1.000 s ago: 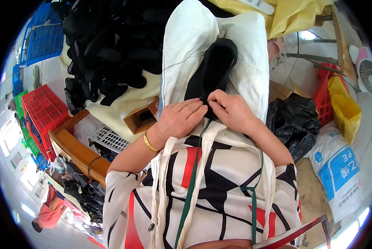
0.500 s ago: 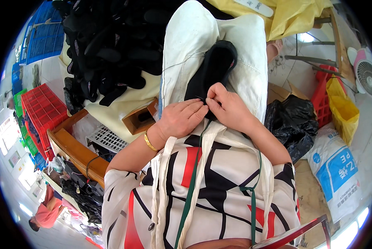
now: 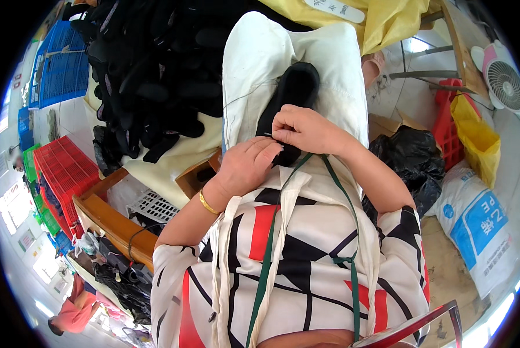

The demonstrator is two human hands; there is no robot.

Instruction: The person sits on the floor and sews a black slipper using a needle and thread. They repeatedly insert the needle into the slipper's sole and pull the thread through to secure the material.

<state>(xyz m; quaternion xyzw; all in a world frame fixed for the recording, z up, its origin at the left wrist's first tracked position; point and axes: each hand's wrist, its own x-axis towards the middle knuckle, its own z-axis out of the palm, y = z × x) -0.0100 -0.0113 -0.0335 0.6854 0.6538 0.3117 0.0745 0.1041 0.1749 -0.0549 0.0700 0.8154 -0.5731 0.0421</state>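
Centre frame: black shoe upper [image 3: 292,95] lies on the lap, over white cloth [image 3: 254,64]. Judged soft, light and floppy; best held at its near edge, where both hands meet. A thin thread [image 3: 236,98] trails to the upper left. Left hand [image 3: 245,165] lies palm down, fingers together, pressing the near end. Right hand [image 3: 303,129] curls over, fingertips pinching at the upper's edge; needle not discernible.

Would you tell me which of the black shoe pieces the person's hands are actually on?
The single black piece lying on the white-clad lap, touched by both the left hand and right hand. The others sit untouched in the heap to the left.
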